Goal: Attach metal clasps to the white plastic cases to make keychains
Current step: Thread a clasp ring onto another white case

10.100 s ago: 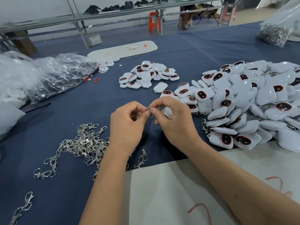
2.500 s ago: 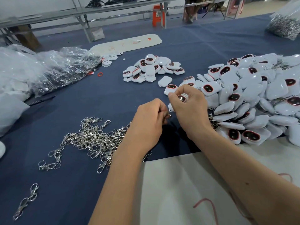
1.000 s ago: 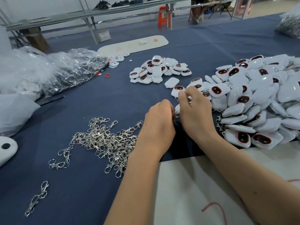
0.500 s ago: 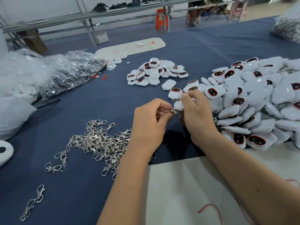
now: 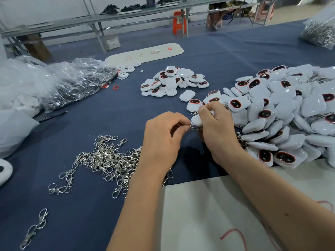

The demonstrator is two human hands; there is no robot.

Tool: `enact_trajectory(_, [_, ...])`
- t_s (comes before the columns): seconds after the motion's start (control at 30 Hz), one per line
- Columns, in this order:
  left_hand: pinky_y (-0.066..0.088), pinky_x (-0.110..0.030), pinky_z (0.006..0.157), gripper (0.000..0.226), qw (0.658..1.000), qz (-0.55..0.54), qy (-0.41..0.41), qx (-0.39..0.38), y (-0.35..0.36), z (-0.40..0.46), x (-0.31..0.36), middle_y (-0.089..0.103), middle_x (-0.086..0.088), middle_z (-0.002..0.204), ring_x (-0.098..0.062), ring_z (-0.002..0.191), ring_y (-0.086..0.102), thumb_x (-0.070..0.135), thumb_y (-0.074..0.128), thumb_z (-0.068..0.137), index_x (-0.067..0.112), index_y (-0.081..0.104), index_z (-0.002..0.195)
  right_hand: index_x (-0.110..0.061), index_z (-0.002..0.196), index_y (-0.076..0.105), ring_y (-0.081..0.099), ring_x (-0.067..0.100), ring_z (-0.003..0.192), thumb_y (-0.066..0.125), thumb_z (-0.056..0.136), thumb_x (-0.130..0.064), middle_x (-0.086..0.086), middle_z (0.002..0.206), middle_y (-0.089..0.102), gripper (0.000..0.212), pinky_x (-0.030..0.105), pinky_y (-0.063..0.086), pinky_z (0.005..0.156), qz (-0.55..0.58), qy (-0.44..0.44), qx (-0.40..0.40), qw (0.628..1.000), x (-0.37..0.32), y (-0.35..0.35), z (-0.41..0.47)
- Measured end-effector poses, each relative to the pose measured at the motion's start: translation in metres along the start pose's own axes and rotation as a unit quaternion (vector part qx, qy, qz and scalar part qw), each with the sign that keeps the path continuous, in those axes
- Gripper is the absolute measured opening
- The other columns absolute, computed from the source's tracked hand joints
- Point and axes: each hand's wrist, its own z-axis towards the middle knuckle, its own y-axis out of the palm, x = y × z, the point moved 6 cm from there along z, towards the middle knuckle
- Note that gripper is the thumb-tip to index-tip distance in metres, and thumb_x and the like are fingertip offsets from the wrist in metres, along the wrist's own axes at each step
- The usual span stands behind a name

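Blue-clothed counter (image 5: pixel 112 109), heap of clasps (image 5: pixel 107 158) near left. Left hand (image 5: pixel 163 142) pinches clasp (image 5: pixel 192 127); right hand (image 5: pixel 217 131) grips white case (image 5: pixel 196 120), beside big case pile (image 5: pixel 282 113).

Blue tablecloth (image 5: pixel 108 211), covering the table. White board (image 5: pixel 208 211) with red marks, at the near edge. Crumpled clear plastic bags (image 5: pixel 72 82), heaped along the left edge. Long white rounded panel (image 5: pixel 145 53) with red scribbles, toward the far edge. Small red ring (image 5: pixel 115 87), beside the plastic bags. Orange stool (image 5: pixel 178 21), on the floor beyond the table. Metal-framed bench (image 5: pixel 101 19), along the back wall.
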Motion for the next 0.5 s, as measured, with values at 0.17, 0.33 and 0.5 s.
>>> enact_trajectory(0.17, [0.052,-0.033,0.07,0.014,1.0,-0.01,-0.018,0.014,-0.001,-0.001,-0.003,0.067,0.009,0.071,-0.014,0.072,0.066,0.006,0.068,0.09,0.016,0.07,0.08,-0.028,0.082,0.052,0.044,0.011,0.061,0.051,0.095,-0.041,-0.009,0.066,0.052,0.018,0.031,0.038,0.057,0.039,-0.043,-0.028,0.998,-0.003,0.003,-0.004])
enact_trajectory(0.33, [0.052,-0.038,0.068,0.014,0.999,-0.003,-0.029,0.027,-0.002,-0.002,-0.006,0.067,0.008,0.068,-0.015,0.068,0.065,0.008,0.069,0.089,0.016,0.07,0.078,-0.02,0.092,0.05,0.046,0.009,0.062,0.05,0.107,-0.029,-0.007,0.067,0.053,0.018,0.032,0.041,0.058,0.0,-0.106,-0.026,0.994,-0.013,0.002,-0.01])
enact_trajectory(0.5, [0.052,-0.04,0.066,0.013,0.998,0.053,-0.017,0.021,-0.001,-0.002,-0.004,0.066,0.008,0.069,-0.017,0.068,0.062,0.008,0.071,0.089,0.015,0.071,0.078,-0.012,0.099,0.049,0.048,0.006,0.057,0.05,0.107,-0.023,-0.017,0.059,0.054,0.014,0.022,0.036,0.057,-0.111,-0.185,-0.012,0.976,-0.026,0.004,-0.017])
